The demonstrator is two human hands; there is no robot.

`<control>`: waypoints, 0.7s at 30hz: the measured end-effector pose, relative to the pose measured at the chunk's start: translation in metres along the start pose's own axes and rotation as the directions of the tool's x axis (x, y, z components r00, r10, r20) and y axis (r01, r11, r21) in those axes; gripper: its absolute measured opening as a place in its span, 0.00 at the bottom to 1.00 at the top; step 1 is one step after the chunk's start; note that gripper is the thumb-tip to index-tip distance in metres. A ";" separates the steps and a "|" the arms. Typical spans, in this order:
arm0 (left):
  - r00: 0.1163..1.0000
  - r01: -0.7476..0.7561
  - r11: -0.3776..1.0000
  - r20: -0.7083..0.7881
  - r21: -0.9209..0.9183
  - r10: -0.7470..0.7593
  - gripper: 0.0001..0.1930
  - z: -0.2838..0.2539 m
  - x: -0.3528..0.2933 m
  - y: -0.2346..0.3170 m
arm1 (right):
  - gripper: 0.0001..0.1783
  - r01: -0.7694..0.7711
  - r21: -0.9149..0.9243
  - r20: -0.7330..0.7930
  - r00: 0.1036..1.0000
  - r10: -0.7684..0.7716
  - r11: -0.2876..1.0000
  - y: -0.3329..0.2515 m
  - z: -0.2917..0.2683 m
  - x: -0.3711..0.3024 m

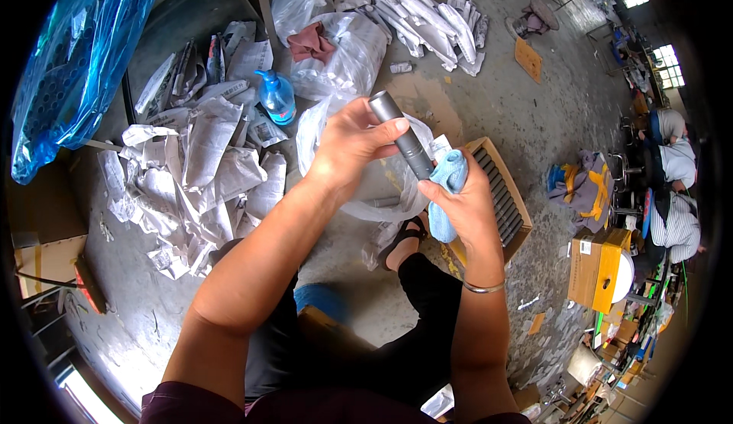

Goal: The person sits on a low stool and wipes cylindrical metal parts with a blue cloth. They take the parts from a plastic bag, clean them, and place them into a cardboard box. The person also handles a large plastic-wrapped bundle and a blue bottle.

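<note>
Between my hands is a dark grey metal tube (413, 154), tilted, its open upper end toward the far left. My left hand (347, 141) is closed round its upper part, thumb across the front. My right hand (472, 201) grips a light blue cloth (445, 222), which is folded against the tube's lower end. Beneath the hands lies an open clear plastic bag (370, 209). Just right of my right hand, a cardboard box (521, 242) holds several dark grey tubes (496, 187) in a row.
Crumpled newspaper (195, 187) covers the left side, with a blue pump bottle (276, 97) beside it. Farther off are stuffed plastic bags (347, 46), a reddish cloth (311, 44) and rolled paper bundles (435, 23). Blue plastic wrap (84, 58) hangs at left. Other people (676, 161) sit at far right.
</note>
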State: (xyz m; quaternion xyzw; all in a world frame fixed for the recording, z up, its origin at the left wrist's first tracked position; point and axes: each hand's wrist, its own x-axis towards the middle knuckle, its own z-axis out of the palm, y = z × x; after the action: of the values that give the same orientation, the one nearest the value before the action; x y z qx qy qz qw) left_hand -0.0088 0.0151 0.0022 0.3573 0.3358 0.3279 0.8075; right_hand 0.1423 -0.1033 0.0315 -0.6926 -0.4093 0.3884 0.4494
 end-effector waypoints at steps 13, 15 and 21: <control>0.999 0.047 0.998 0.014 -0.036 -0.047 0.10 0.012 0.003 -0.002 | 0.17 -0.176 0.303 -0.306 0.913 0.270 0.937 0.062 -0.143 0.000; 0.997 0.078 0.996 0.028 -0.038 -0.076 0.09 0.018 0.006 -0.005 | 0.18 -0.270 0.223 -0.291 0.898 0.329 0.937 0.098 -0.173 -0.009; 0.981 0.155 0.986 0.105 0.057 -0.160 0.09 0.028 0.012 -0.018 | 0.22 -0.576 -0.184 -0.413 0.781 0.469 0.796 0.282 -0.213 -0.072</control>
State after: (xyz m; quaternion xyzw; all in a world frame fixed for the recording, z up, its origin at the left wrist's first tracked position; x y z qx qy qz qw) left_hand 0.0245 0.0048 -0.0007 0.3665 0.3263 0.2346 0.8391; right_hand 0.3708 -0.3076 -0.1582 -0.8964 -0.1667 0.3037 0.2765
